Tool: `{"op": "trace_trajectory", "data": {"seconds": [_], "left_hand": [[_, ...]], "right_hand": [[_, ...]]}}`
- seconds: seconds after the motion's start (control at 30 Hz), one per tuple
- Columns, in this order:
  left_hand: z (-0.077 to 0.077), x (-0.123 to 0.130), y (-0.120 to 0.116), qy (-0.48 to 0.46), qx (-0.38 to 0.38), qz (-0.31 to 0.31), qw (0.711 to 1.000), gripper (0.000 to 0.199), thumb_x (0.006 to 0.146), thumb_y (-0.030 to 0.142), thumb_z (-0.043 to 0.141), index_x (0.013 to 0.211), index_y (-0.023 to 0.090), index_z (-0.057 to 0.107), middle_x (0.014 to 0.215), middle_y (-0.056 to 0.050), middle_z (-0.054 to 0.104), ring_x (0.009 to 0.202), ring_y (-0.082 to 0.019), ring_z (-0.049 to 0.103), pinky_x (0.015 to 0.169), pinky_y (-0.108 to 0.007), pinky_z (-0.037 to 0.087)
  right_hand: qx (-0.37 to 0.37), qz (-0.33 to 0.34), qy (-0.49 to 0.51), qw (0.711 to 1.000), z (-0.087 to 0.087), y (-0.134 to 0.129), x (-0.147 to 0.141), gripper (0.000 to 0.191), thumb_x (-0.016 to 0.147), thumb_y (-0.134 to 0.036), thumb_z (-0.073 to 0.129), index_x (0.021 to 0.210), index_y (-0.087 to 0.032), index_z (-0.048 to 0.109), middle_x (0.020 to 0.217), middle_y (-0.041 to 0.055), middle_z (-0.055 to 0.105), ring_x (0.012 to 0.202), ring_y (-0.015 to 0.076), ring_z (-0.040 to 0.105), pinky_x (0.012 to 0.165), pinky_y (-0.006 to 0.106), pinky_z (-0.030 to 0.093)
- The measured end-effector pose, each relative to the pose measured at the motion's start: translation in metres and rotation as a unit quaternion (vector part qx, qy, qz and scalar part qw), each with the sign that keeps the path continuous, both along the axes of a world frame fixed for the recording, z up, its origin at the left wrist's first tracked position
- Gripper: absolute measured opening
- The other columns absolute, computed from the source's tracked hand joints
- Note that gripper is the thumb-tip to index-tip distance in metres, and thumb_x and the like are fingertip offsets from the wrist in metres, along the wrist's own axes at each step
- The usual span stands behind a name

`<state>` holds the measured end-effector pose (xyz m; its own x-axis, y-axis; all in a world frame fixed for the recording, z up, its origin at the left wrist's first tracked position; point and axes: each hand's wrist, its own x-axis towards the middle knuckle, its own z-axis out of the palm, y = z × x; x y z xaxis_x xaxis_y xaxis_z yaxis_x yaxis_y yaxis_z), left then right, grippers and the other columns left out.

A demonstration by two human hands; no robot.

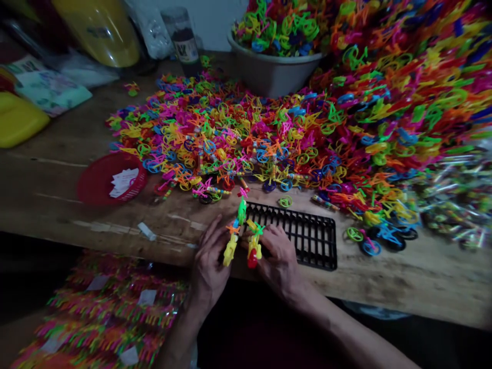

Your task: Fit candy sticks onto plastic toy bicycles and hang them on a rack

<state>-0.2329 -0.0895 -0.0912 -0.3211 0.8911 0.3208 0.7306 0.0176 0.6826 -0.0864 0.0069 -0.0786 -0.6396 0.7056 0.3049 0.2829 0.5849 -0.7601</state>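
Observation:
Several small plastic toys are between my hands, near the table's front edge. My left hand has its fingers curled round a toy with a yellow body and orange and green parts above it. My right hand grips a toy with a yellow and red body and a green top. The two toys stand side by side, a small gap between their lower ends. Just behind and to the right of my right hand lies a black slotted rack. Some fingertips are hidden behind the toys.
A big heap of colourful toy parts covers the table's back and right. Behind it stands a grey tub. A red basket with paper slips sits left. Clear wrapped pieces lie far right; packed toys are below left.

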Motion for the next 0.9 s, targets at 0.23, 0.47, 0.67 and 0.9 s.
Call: {"op": "trace_trajectory", "data": {"seconds": [0.23,0.47,0.67,0.9], "left_hand": [[0.062,0.012,0.003,-0.184,-0.034,0.182,0.965,0.036,0.092,0.032,0.047,0.126,0.026,0.053,0.128,-0.003,0.057,0.119,-0.019,0.053,0.104,-0.032,0.043],[0.069,0.035,0.033,-0.16,-0.084,0.084,0.98,0.06,0.086,0.034,0.055,0.141,0.023,0.034,0.141,-0.006,0.045,0.128,-0.023,0.045,0.106,-0.039,0.042],[0.067,0.041,0.048,-0.112,-0.05,0.145,0.982,0.054,0.084,0.023,0.058,0.135,0.023,0.041,0.13,-0.009,0.056,0.117,-0.024,0.055,0.098,-0.04,0.049],[0.058,0.043,0.056,0.022,-0.045,0.211,0.976,0.048,0.082,0.017,0.054,0.129,0.025,0.05,0.114,-0.006,0.066,0.099,-0.024,0.066,0.078,-0.035,0.057]], "right_hand": [[0.08,0.006,-0.026,0.996,0.0,0.002,-0.004,0.016,0.089,-0.019,0.048,0.074,-0.018,0.054,0.068,0.0017,0.057,0.07,0.0156,0.045,0.07,0.032,0.035],[0.11,0.024,-0.03,0.993,-0.003,0.0,-0.006,0.024,0.092,-0.016,0.039,0.073,-0.017,0.053,0.069,0.0029,0.054,0.071,0.0162,0.042,0.07,0.032,0.035],[0.127,0.032,-0.04,0.991,-0.009,-0.006,-0.006,0.021,0.091,-0.016,0.036,0.093,-0.016,0.058,0.083,0.0077,0.057,0.078,0.0206,0.044,0.073,0.035,0.04],[0.13,0.024,-0.05,0.99,-0.008,-0.006,-0.011,0.023,0.091,-0.017,0.038,0.097,-0.015,0.06,0.084,0.0083,0.058,0.079,0.0215,0.047,0.076,0.038,0.043]]}}
